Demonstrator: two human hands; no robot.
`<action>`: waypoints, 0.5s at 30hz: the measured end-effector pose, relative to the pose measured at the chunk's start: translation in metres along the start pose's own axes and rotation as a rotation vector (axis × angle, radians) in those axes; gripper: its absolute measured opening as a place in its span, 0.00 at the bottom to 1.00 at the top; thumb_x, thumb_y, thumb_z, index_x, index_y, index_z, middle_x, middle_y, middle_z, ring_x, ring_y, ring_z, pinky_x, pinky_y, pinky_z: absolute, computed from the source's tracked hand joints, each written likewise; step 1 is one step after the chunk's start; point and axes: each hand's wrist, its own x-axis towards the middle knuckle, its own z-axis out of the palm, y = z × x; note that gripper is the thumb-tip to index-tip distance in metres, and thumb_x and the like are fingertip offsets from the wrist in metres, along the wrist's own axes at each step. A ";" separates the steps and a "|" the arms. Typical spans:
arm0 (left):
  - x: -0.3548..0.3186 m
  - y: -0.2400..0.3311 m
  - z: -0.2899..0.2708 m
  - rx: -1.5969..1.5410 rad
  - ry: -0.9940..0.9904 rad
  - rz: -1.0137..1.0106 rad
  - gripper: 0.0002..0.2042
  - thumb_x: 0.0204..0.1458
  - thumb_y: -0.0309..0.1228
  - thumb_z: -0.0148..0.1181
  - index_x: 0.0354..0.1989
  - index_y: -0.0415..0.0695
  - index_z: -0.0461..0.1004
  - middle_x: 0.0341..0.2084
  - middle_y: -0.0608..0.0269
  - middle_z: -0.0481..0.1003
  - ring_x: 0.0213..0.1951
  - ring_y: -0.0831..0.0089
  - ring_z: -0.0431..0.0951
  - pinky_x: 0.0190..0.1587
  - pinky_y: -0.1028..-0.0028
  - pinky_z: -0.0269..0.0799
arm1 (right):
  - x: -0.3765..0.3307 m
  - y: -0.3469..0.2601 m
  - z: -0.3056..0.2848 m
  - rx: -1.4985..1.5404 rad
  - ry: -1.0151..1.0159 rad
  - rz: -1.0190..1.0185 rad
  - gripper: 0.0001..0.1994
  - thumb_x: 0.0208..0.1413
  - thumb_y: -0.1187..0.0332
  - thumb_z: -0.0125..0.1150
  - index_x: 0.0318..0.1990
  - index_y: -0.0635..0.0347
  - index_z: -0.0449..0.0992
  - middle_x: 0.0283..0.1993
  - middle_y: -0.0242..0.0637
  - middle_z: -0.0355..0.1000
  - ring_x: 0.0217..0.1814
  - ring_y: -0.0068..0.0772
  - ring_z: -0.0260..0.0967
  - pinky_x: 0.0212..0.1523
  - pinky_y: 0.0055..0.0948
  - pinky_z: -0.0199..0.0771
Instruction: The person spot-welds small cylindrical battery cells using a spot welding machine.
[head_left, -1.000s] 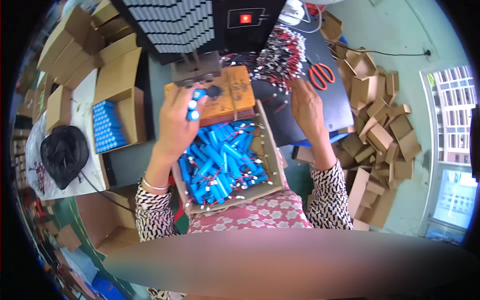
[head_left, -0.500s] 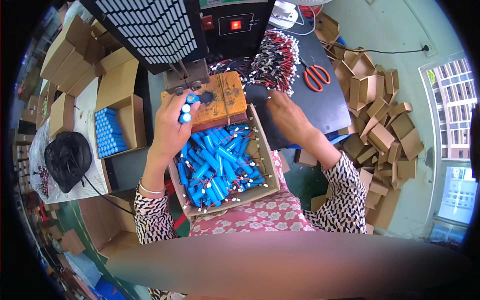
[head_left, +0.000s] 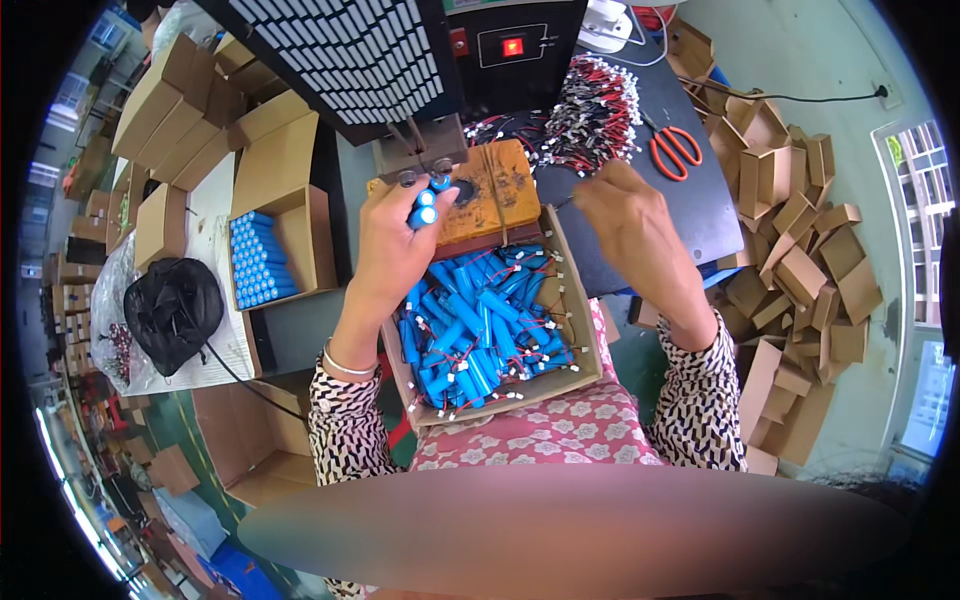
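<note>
My left hand point(head_left: 395, 235) is closed around several blue cylindrical battery cells point(head_left: 426, 207), their pale ends showing. The farthest cell sits right by the two round metal tips point(head_left: 424, 173) of a black machine, over the edge of a worn orange block point(head_left: 500, 195). My right hand point(head_left: 635, 215) is above the dark table, fingers drawn together beside a heap of red and black wire leads point(head_left: 595, 115). Whatever those fingers hold is too small to make out. Below the block, a cardboard tray point(head_left: 515, 405) holds many blue cells with leads and white connectors.
Left, an open carton point(head_left: 318, 240) holds upright blue cells, near a black bag point(head_left: 172, 315). Orange-handled scissors point(head_left: 676, 152) lie right of the wire heap. The black machine point(head_left: 510, 85) has a lit red switch. Small empty cardboard boxes point(head_left: 800, 270) are piled at the right.
The whole view has shifted, so things appear farther right. My left hand has brought the cells slightly closer to the metal tips. My right hand has edged toward the wire heap.
</note>
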 end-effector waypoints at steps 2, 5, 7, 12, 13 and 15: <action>0.001 0.007 0.000 -0.011 -0.008 -0.054 0.09 0.50 0.26 0.60 0.40 0.40 0.76 0.32 0.56 0.78 0.29 0.66 0.76 0.34 0.74 0.69 | 0.013 -0.014 0.009 0.107 -0.002 -0.078 0.04 0.51 0.77 0.55 0.34 0.67 0.75 0.31 0.44 0.67 0.30 0.43 0.67 0.32 0.33 0.67; -0.003 0.005 0.000 0.009 -0.020 -0.011 0.11 0.47 0.22 0.60 0.41 0.40 0.76 0.33 0.54 0.77 0.34 0.61 0.77 0.37 0.72 0.70 | 0.032 -0.030 0.034 0.442 -0.012 0.007 0.05 0.51 0.75 0.57 0.32 0.68 0.75 0.28 0.46 0.71 0.25 0.34 0.69 0.29 0.30 0.68; -0.007 0.000 0.002 0.034 0.010 0.019 0.14 0.45 0.19 0.60 0.42 0.40 0.75 0.35 0.53 0.76 0.36 0.59 0.76 0.38 0.69 0.70 | 0.041 -0.034 0.045 0.664 -0.026 0.079 0.06 0.50 0.73 0.59 0.30 0.69 0.75 0.25 0.43 0.73 0.24 0.28 0.69 0.28 0.27 0.68; -0.007 -0.001 0.003 -0.041 0.092 0.074 0.15 0.44 0.18 0.59 0.43 0.39 0.74 0.32 0.52 0.75 0.34 0.56 0.74 0.36 0.68 0.69 | 0.055 -0.037 0.060 0.779 -0.054 0.097 0.08 0.53 0.72 0.58 0.27 0.71 0.72 0.20 0.26 0.64 0.23 0.11 0.55 0.21 0.18 0.55; -0.007 0.000 0.003 -0.083 0.095 0.082 0.15 0.43 0.17 0.58 0.43 0.38 0.73 0.34 0.50 0.74 0.35 0.52 0.74 0.37 0.66 0.69 | 0.056 -0.037 0.062 0.727 -0.059 0.123 0.09 0.53 0.71 0.58 0.27 0.71 0.72 0.20 0.26 0.63 0.23 0.11 0.54 0.21 0.19 0.54; -0.007 0.001 0.000 -0.032 0.064 0.044 0.16 0.42 0.16 0.56 0.43 0.38 0.72 0.37 0.49 0.72 0.36 0.48 0.74 0.37 0.63 0.69 | 0.062 -0.042 0.060 0.706 -0.069 0.149 0.09 0.49 0.71 0.56 0.27 0.71 0.74 0.19 0.41 0.70 0.21 0.18 0.64 0.24 0.27 0.65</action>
